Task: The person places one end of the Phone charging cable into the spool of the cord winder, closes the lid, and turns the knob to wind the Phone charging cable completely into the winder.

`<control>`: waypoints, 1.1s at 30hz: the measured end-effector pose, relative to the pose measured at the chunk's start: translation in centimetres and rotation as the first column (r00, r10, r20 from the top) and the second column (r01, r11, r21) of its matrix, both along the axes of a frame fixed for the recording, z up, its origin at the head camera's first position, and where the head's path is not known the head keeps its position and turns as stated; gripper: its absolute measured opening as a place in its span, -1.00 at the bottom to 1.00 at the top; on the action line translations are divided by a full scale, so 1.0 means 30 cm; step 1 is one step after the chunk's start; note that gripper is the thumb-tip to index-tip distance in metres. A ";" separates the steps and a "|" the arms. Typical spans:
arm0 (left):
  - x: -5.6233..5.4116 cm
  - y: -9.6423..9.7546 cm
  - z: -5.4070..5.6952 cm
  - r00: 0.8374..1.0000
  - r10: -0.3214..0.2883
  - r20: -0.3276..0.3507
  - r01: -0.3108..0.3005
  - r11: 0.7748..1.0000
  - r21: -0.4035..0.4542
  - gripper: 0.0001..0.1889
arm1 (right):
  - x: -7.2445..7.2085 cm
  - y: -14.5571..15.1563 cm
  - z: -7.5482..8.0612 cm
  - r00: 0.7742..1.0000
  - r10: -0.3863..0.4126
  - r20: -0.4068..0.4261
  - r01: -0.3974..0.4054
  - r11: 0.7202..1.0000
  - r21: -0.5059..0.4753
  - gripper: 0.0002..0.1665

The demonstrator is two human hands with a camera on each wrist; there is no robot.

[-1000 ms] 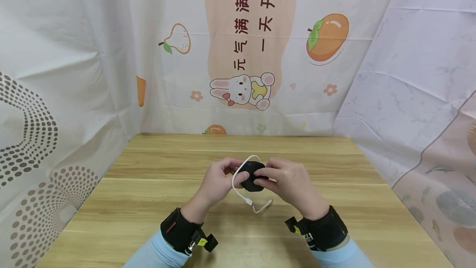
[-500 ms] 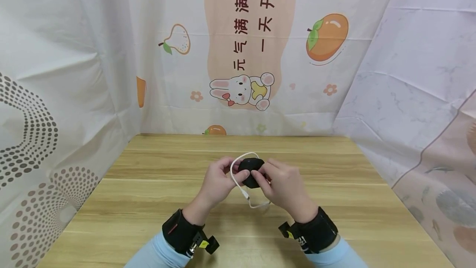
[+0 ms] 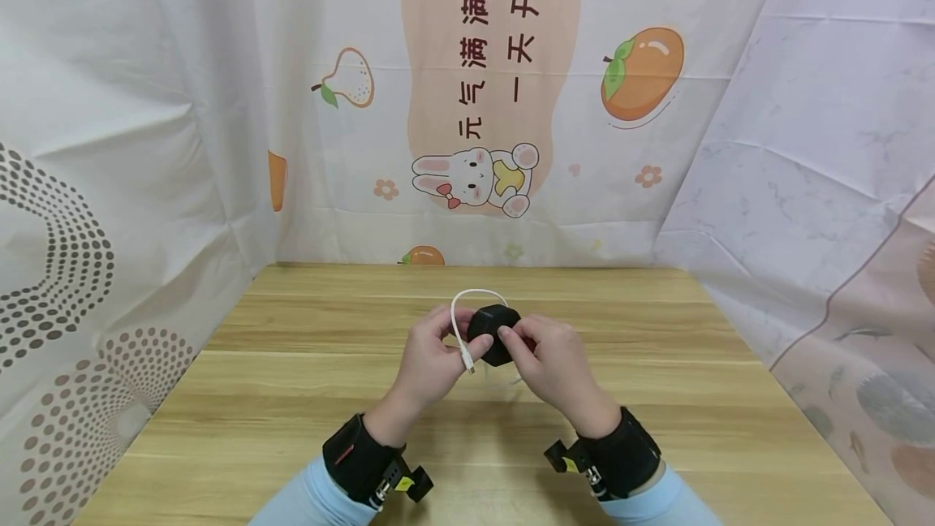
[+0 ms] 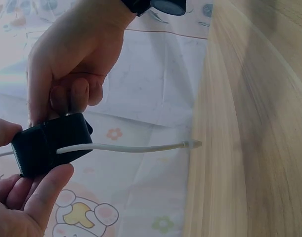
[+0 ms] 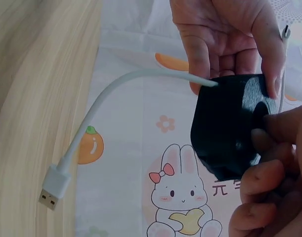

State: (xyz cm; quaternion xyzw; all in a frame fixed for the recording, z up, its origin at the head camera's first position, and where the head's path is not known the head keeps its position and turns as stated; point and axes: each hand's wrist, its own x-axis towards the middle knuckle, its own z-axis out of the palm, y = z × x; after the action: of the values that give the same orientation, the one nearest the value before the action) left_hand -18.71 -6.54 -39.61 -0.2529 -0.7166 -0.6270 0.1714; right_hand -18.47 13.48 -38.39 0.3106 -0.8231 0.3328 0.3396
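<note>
Both hands hold a black, many-sided cable winder (image 3: 496,321) above the table. The left hand (image 3: 431,355) grips its left side, with the thumb on the near face. The right hand (image 3: 558,360) pinches its right side; in the right wrist view, those fingers are at a dark round part (image 5: 261,114) of the winder. A white USB cable (image 5: 141,73) comes out of the winder's edge, and its USB plug (image 5: 56,180) hangs free. The cable's smaller connector (image 5: 286,32) is on the other side. In the head view, one cable end is blurred below the winder.
The wood-grain table (image 3: 329,428) lies under both hands. Printed cloth (image 3: 329,144) hangs behind it and on both sides. Each wrist wears a black band with a small camera, the left one (image 3: 365,461) and the right one (image 3: 621,457).
The winder has risen slightly. The right hand has shifted its fingers on it and moved a little left. One cable end has swung up beside the left thumb, and the other has shifted below.
</note>
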 end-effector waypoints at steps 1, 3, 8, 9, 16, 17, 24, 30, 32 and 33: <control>0.000 -0.001 0.000 1.000 0.000 0.001 0.000 1.000 -0.001 -0.70 | -0.001 0.002 0.000 1.000 0.004 0.008 -0.004 1.000 -0.005 -0.65; 0.000 -0.003 0.001 1.000 -0.001 0.009 0.001 1.000 -0.005 -0.70 | -0.002 0.004 0.000 1.000 0.007 0.021 -0.007 1.000 -0.007 -0.67; -0.005 -0.012 0.005 0.999 -0.002 0.037 0.003 0.999 -0.032 -0.72 | -0.001 0.007 -0.001 1.000 -0.007 0.017 0.006 0.999 0.041 -0.73; -0.007 -0.015 0.005 0.999 -0.001 0.046 0.003 0.999 -0.035 -0.72 | -0.001 0.007 -0.002 1.000 -0.010 0.012 0.010 0.999 0.054 -0.75; -0.020 -0.041 0.008 0.991 0.011 0.134 -0.010 1.000 -0.003 -0.71 | -0.001 0.020 0.020 0.997 0.036 -0.066 -0.031 0.997 0.070 -0.87; -0.022 -0.045 0.009 0.989 0.009 0.148 -0.011 1.000 0.009 -0.70 | -0.001 0.026 0.026 0.996 0.049 -0.077 -0.044 0.997 0.065 -0.88; -0.042 -0.078 0.019 0.978 -0.016 0.210 -0.006 0.995 0.102 -0.70 | 0.012 0.078 0.081 0.987 0.101 -0.129 -0.095 0.994 0.052 -0.91; -0.040 -0.097 0.040 0.968 -0.046 0.246 0.010 0.989 0.144 -0.70 | 0.026 0.111 0.117 0.977 0.090 -0.195 -0.075 0.994 0.083 -0.77; -0.040 -0.099 0.044 0.964 -0.057 0.258 0.020 0.989 0.144 -0.70 | 0.029 0.119 0.125 0.976 0.078 -0.204 -0.056 0.993 0.108 -0.75; -0.041 -0.100 0.044 0.962 -0.061 0.265 0.024 0.990 0.141 -0.70 | 0.030 0.122 0.127 0.975 0.074 -0.208 -0.050 0.991 0.122 -0.76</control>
State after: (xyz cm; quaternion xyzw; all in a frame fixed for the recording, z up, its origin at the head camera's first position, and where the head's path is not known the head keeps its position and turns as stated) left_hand -19.93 -9.54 -38.28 -0.1687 -0.6829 -0.7067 0.0760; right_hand -17.57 17.15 -34.57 0.3891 -0.7899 0.2598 0.3963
